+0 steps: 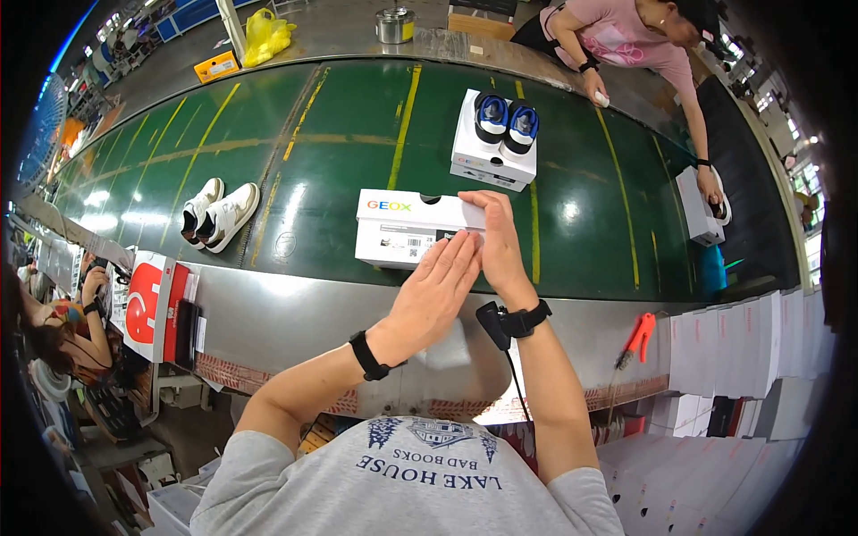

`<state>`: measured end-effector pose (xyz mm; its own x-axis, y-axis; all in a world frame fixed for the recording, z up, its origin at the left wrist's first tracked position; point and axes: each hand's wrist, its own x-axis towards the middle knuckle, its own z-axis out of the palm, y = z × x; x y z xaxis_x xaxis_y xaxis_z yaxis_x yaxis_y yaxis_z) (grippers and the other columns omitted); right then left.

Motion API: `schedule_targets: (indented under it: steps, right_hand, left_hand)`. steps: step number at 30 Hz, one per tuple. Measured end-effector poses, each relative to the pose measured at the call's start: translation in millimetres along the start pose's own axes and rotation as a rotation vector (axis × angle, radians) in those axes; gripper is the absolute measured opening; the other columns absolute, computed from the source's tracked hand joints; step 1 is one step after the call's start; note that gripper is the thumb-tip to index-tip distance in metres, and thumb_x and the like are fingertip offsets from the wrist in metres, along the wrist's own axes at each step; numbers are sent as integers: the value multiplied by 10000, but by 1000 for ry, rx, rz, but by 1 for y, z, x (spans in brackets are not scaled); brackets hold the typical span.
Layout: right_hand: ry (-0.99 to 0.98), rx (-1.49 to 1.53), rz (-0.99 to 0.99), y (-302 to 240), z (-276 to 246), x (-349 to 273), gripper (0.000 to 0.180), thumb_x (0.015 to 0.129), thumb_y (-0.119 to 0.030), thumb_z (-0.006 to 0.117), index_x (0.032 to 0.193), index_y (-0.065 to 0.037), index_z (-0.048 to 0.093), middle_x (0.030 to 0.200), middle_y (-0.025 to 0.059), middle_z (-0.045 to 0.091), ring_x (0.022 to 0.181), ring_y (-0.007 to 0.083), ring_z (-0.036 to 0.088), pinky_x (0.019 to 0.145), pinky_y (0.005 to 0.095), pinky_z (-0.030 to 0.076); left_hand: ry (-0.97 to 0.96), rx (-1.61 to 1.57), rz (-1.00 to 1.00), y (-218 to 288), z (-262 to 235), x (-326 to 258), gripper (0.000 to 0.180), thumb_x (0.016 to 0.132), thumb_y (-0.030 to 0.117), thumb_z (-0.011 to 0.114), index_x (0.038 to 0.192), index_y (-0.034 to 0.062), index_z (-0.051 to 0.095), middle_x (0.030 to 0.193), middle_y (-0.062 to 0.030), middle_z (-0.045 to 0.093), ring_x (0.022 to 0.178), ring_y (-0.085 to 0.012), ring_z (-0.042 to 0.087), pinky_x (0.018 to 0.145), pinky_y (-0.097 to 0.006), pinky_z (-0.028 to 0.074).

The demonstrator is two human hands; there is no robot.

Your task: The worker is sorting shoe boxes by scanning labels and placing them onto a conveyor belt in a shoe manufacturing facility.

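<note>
A white shoebox (382, 234) with a printed label on its front sits on the green conveyor belt, close to the near metal edge. My left hand (436, 284) lies against the label side, its fingers stretched out and side by side. Beside it, my right hand (501, 239) rests at the box's right end, its fingertips reaching over the top edge. Neither hand grips the box. Just beyond, a pair of dark shoes with blue trim (506, 125) stands on another white shoebox (496, 170).
White-and-tan sneakers (222, 214) stand on the belt to the left. A co-worker (617, 45) at far right touches a shoe on a box (702, 210). Red-handled tool (639, 335) and stacked white boxes (733, 344) are at right; a red-and-white box (147, 304) is at left.
</note>
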<state>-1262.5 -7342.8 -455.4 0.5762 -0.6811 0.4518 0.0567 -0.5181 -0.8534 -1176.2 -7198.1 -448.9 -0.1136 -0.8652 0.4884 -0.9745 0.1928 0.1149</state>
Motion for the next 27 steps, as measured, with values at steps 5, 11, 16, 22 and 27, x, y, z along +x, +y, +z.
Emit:
schedule_targets:
  steps: [5, 11, 16, 22, 27]
  right_hand:
    - [-14, -233, -57, -5, -1, 9, 368, 1046, -340, 416, 1170, -74, 637, 1169, 102, 570, 1136, 291, 507, 1006, 403, 342]
    - [-73, -453, -161, -16, 2, 12, 474, 836, -301, 745, 1214, -61, 590, 1173, 128, 559, 1139, 324, 501, 967, 444, 388]
    - [-304, -755, -265, -53, -17, 1, 919, 619, -468, 874, 1358, -71, 499, 1294, 172, 473, 1211, 372, 455, 1012, 496, 383]
    - [-482, -859, -273, -69, -19, 20, 941, 578, -302, 874, 1396, -86, 463, 1251, 166, 486, 1176, 361, 479, 926, 446, 512]
    - [-477, -814, -279, -67, 7, 56, 925, 569, -273, 874, 1397, -126, 487, 1216, 164, 501, 1145, 342, 509, 870, 441, 538]
  left_hand:
    - [43, 86, -69, -31, -1, -19, 592, 796, 22, 537, 1372, -82, 450, 1460, -228, 446, 1377, -350, 425, 1143, -465, 334]
    - [18, 225, -198, -70, -27, -60, 652, 759, 40, 648, 1368, -72, 443, 1475, -222, 429, 1405, -323, 389, 1170, -460, 290]
    - [-111, 219, -368, -112, -19, -130, 687, 791, 205, 735, 1382, -17, 463, 1500, -249, 380, 1427, -365, 335, 1173, -493, 256]
    - [-256, 121, -673, -175, -15, -193, 606, 788, 287, 753, 1304, 27, 571, 1470, -335, 359, 1377, -464, 352, 1143, -522, 282]
    - [-162, 193, -760, -232, -33, -213, 613, 774, 307, 757, 1299, 41, 582, 1470, -322, 370, 1373, -439, 357, 1132, -519, 284]
